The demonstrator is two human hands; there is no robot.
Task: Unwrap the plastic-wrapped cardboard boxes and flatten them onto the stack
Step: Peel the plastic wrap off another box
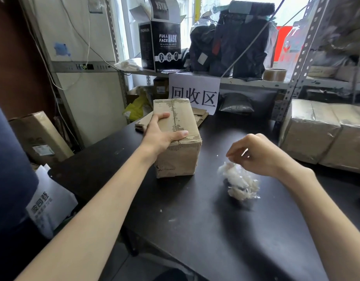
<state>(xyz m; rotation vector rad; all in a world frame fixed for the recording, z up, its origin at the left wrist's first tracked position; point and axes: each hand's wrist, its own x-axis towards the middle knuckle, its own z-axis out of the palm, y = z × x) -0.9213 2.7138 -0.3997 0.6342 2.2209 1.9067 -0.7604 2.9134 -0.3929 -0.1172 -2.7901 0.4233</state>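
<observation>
Nearest me, the matte black table (225,230) carried a crumpled wad of clear plastic wrap (240,184), glossy and creased. The right hand (258,155) hovered just above it, fingers curled in toward the thumb; whether they pinched a strand of film I could not tell.

Further in sat the bare cardboard box (181,147), a long brown block standing on the table, its seams rough with torn paper where tape had been. The left hand (161,134) gripped its near left top edge, thumb laid flat across the lid and fingers curled over the top further back.

Right behind it lay the stack of flattened cardboard (201,116), flat against the table. Off to the right, the film-wrapped boxes (320,134) sat shiny and tight. Beyond hung a white paper sign (195,94), with a black mask carton (161,47) on the metal shelf above.
</observation>
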